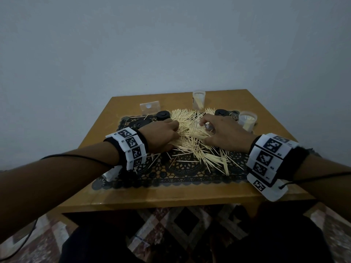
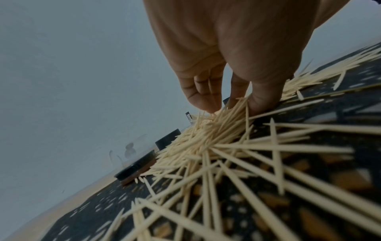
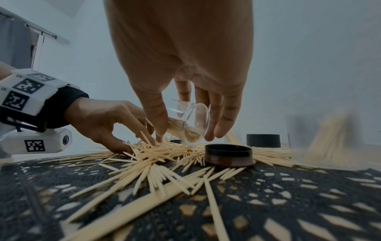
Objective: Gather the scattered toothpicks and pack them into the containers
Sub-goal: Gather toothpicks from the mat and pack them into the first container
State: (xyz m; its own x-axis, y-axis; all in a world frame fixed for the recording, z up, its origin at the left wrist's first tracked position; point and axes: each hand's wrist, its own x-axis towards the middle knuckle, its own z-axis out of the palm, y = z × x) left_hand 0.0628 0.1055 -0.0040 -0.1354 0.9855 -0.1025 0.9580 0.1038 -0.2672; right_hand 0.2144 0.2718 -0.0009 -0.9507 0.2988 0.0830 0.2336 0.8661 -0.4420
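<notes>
Pale wooden toothpicks [image 1: 191, 145] lie in a loose heap across a black lace mat [image 1: 171, 176]. My left hand [image 1: 175, 130] reaches into the heap's left side; in the left wrist view its thumb and fingers [image 2: 261, 99] pinch a small bundle of toothpicks [image 2: 233, 110] low against the mat. My right hand [image 1: 206, 128] grips a small clear container [image 3: 190, 125] tipped on its side just above the heap, mouth toward the left hand, with toothpicks lying inside it. The left hand [image 3: 132, 133] is a few centimetres from the container's mouth.
Two more clear containers [image 1: 198, 99] [image 1: 247, 120] holding toothpicks stand at the back and back right. Black lids [image 1: 162, 115] [image 1: 221, 112] lie at the mat's far edge, one lid [image 3: 228, 154] right beside the tipped container. A clear box [image 1: 150, 107] stands back left on the wooden table [image 1: 171, 196].
</notes>
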